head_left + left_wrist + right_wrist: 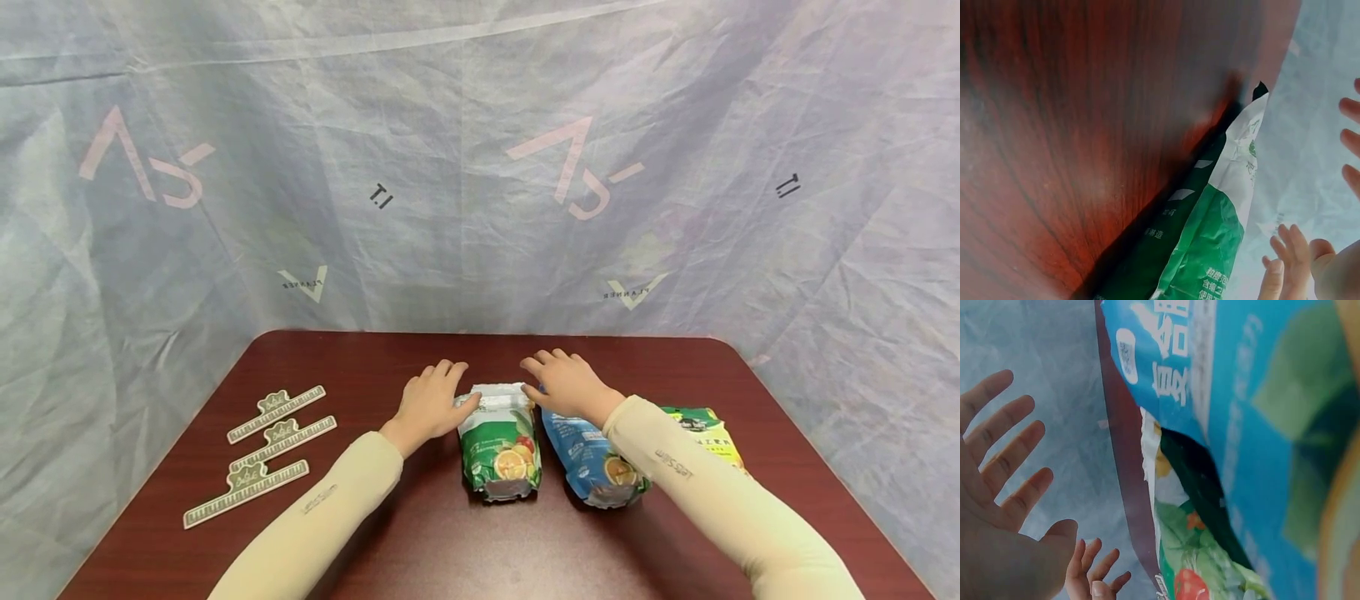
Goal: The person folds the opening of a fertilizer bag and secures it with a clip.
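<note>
Green bag [498, 446] flanked by left hand [431, 407] and right hand [567, 386], nothing gripped

The green bag is laid on the table [420, 542], its white top turned away from the person. The left hand is held by its far left corner; the right hand is held by its far right corner, over the top of the blue bag [585, 454], which is set just to its right. The fingers of both hands are spread apart and clamped on nothing; whether the green bag's edge is touched by the left thumb cannot be told.

If the green bag were grasped by its thin top alone, its filled body might be left to sag or slip. The blue bag could be nudged askew by the right hand, since little room is left between the two. Farther right of the green bag, the yellow bag [708, 433], partly hidden by the right sleeve [697, 471], could be brushed by that forearm.

The table is topped in dark reddish wood grain, with a pale sheen in front of the green bag. Well to its left, three clips [247, 486] are laid. Behind it, the space is closed off by creased grey cloth [450, 267] printed with letters.
</note>
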A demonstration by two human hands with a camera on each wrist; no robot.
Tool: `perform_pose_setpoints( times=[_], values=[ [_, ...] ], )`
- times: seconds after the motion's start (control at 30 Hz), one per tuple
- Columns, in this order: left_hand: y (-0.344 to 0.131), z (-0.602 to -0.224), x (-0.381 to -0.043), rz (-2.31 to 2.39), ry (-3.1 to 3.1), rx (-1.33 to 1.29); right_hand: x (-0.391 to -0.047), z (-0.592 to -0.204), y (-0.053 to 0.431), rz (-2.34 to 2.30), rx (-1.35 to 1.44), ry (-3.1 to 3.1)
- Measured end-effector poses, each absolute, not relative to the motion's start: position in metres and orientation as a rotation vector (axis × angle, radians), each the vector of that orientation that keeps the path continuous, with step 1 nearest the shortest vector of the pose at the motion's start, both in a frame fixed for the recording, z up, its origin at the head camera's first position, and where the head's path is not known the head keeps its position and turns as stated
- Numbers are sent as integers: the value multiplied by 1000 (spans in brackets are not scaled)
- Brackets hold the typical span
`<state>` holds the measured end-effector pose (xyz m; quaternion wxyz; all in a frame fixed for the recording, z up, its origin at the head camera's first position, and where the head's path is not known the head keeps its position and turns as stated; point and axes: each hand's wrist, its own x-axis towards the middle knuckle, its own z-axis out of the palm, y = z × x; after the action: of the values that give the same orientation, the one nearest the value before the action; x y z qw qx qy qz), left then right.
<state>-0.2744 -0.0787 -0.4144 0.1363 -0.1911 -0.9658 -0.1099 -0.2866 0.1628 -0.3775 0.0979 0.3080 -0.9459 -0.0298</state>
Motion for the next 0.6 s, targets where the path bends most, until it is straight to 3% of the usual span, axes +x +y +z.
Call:
perform_pose_setpoints(
  times=[0.6],
  values=[
    [-74,-417,-303,-686,-3015,-401,-302,-382,149,59,923,-2947]
  ],
)
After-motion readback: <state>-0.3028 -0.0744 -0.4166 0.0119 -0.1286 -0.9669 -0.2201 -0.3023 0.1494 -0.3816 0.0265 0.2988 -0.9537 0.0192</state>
